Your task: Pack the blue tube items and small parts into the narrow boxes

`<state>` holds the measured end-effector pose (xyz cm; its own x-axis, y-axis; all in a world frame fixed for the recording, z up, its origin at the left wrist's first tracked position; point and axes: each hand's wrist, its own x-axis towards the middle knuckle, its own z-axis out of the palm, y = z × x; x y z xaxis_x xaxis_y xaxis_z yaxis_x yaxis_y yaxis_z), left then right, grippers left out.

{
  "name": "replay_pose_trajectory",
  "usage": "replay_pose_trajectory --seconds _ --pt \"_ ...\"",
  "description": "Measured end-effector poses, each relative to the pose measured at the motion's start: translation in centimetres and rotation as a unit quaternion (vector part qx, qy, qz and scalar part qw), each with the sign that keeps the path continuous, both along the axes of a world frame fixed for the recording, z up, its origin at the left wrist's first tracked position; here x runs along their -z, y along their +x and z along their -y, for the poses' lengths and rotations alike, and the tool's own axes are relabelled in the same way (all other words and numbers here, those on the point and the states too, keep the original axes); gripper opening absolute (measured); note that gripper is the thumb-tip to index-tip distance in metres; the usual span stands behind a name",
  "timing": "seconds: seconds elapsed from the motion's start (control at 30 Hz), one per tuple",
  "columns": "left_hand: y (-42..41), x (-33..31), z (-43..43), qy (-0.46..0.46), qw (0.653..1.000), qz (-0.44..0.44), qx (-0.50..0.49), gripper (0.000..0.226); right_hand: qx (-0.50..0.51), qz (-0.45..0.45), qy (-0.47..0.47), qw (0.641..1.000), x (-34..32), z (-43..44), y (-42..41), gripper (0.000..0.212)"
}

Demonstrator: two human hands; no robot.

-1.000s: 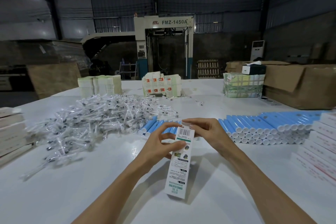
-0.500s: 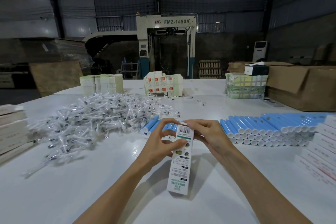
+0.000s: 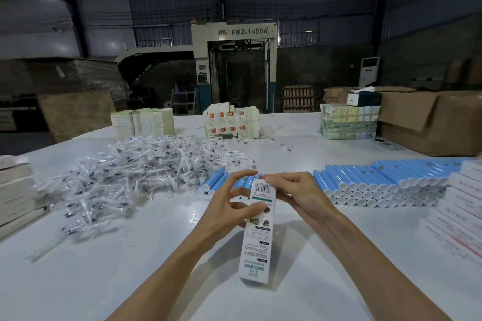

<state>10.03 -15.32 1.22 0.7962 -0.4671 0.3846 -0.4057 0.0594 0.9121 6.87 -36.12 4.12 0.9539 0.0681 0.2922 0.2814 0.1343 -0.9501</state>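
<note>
Clasps the narrow box (image 3: 257, 242) at centre with the left grip (image 3: 229, 206), thumb across its printed face; pinches its far top end with the right grip (image 3: 297, 193). Shows blue tubes (image 3: 378, 180) rowed at 2 o'clock on the bench (image 3: 130, 268), bagged small parts (image 3: 146, 172) heaped at 10 o'clock.

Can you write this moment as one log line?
left hand: grips narrow box | right hand: pinches box top | blue tubes: stacked behind | small parts: heaped left
</note>
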Motion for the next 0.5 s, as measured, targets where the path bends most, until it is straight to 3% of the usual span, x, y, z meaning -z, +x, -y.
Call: replay_pose_trajectory --seconds 0.3,0.5 --pt "0.5 0.32 -0.19 -0.007 1.0 -0.008 -0.013 0.065 -0.004 0.06 -0.107 0.992 0.11 -0.08 -0.28 0.022" --pt "0.49 0.56 -0.05 -0.005 0.999 -0.006 -0.033 0.058 0.024 0.075 -0.109 0.991 0.6 -0.15 0.03 0.019"
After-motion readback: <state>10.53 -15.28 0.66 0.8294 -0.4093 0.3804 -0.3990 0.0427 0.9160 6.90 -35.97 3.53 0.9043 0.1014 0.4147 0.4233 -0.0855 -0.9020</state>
